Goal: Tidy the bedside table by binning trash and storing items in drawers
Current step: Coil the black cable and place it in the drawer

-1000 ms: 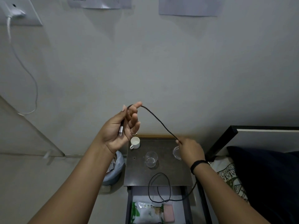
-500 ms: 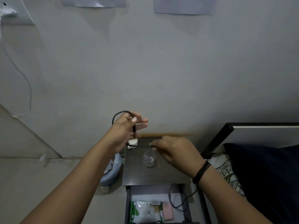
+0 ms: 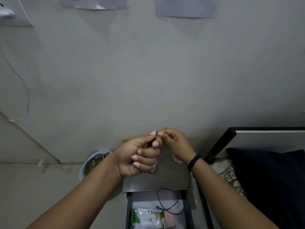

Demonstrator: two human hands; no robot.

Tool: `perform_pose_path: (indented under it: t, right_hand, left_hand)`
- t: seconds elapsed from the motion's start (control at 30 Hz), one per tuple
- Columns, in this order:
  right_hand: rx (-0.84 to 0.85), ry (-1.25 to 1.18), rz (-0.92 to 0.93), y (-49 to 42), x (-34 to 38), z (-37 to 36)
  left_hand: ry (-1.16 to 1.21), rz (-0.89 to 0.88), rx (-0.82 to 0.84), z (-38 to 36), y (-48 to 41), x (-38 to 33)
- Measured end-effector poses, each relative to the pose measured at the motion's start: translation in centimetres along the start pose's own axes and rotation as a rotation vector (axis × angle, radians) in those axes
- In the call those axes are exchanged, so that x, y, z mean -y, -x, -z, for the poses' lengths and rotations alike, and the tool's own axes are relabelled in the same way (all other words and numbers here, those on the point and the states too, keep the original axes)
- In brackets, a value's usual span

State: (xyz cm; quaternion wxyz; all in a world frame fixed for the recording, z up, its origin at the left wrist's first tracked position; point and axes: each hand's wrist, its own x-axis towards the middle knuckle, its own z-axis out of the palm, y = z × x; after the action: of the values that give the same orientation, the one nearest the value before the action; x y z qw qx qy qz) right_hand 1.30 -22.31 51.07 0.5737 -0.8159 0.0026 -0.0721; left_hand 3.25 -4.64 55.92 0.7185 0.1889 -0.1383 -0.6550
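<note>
A thin black cable (image 3: 177, 199), gripped by the left hand (image 3: 140, 156) and pinched by the right hand (image 3: 173, 141), is judged half-stowed, slack trailing below into an open grey drawer (image 3: 143, 200); a clear glass (image 3: 177, 160) is left unsorted.

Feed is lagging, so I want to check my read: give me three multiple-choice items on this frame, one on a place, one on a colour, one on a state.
1. The slack loop of the black cable hangs over: A a chair, B the open drawer, C a shelf.
2. The flat item beside the wipes packet is: A blue, B yellow, C pink.
3. The left hand and right hand are: A both pinching the cable, B both open flat, C both hanging idle.
Key: 1 B, the loop sits inside the drawer's outline; 2 C, pink shows right of the packet; 3 A, fingers of both meet on the cable.
</note>
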Motion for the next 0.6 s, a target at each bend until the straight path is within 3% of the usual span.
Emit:
perform_pose_path:
  t: [0.07, 0.17, 0.23, 0.33, 0.4, 0.5, 0.6]
  right_hand:
    - [0.062, 0.001, -0.044, 1.3, -0.5, -2.2]
    - [0.217, 0.154, -0.038, 3.5, 0.2, -4.5]
    - [0.318, 0.334, 0.038, 4.4, 1.0, -4.9]
    - [0.352, 0.457, 0.115, 4.6, 1.8, -4.0]
    - [0.324, 0.487, 0.107, 4.5, 2.2, -3.0]
    - [0.226, 0.504, 0.101, 3.6, 2.4, -1.2]
    - [0.163, 0.464, 0.135, 1.9, 2.5, 0.8]
  left_hand:
    - [0.118, -0.119, 0.087, 0.0, -0.1, -0.6]
    - [0.235, -0.338, -0.003, 0.8, 0.1, -1.8]
    - [0.195, -0.489, -0.319, 1.6, 0.0, -2.2]
    - [-0.101, -0.664, -0.766, 4.0, 0.0, -2.1]
    - [-0.345, -0.625, -0.896, 5.7, 0.2, -2.1]
    - [-0.731, -0.374, -1.019, 7.1, 1.4, -1.7]
    - [-0.738, -0.056, -0.819, 5.5, 1.9, -0.5]
